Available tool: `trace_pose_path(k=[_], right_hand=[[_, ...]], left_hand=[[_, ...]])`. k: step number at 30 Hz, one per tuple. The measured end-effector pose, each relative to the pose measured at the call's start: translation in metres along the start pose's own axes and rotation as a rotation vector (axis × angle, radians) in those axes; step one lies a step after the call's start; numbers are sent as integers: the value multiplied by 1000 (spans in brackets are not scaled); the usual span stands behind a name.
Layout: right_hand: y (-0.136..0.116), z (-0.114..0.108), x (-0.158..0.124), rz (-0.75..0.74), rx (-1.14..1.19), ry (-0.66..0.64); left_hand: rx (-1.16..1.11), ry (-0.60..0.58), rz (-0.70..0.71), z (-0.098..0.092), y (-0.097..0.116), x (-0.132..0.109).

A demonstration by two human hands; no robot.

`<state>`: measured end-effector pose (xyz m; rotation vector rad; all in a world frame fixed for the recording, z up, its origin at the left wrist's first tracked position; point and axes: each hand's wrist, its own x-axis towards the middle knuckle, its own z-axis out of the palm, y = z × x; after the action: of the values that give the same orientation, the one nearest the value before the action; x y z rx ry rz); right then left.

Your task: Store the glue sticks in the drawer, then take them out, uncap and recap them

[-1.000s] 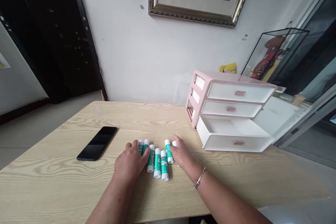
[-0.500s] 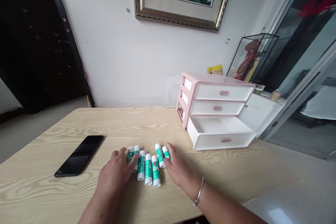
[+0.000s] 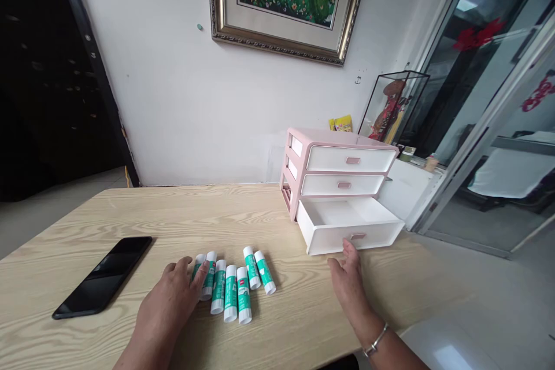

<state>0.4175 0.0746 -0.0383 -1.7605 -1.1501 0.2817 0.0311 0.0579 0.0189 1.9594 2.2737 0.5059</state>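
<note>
Head view: right hand [image 3: 349, 278] has shifted from the green-and-white glue sticks [image 3: 231, 295] to the open bottom drawer [image 3: 380, 235], thumb spread from fingers, nothing held, contact unclear; all seven lie on the wooden tabletop [image 3: 288, 326], so only the left hand [image 3: 167, 299] attends them, curled over the two leftmost; squeeze cannot be told.

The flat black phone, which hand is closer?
Left. The left hand is right of the phone, by green-and-white glue sticks; the right hand is farther right, near the open white drawer.
</note>
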Motion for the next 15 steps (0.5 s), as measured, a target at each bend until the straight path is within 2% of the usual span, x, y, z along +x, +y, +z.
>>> trace_pose_path(k=[3,7,11,15], right_hand=[[-5,-2,12,46,-2,-32],[-14,3,25,15,-14,-69],[-21,10,47,15,-59,-101],[-32,19,70,0,-77,-110]], left_hand=[[18,-63,41,-3,0,1],[123,-108,48,-6,1,1],[309,-173,165,-5,0,1],[359,-157,188,4,-7,3]])
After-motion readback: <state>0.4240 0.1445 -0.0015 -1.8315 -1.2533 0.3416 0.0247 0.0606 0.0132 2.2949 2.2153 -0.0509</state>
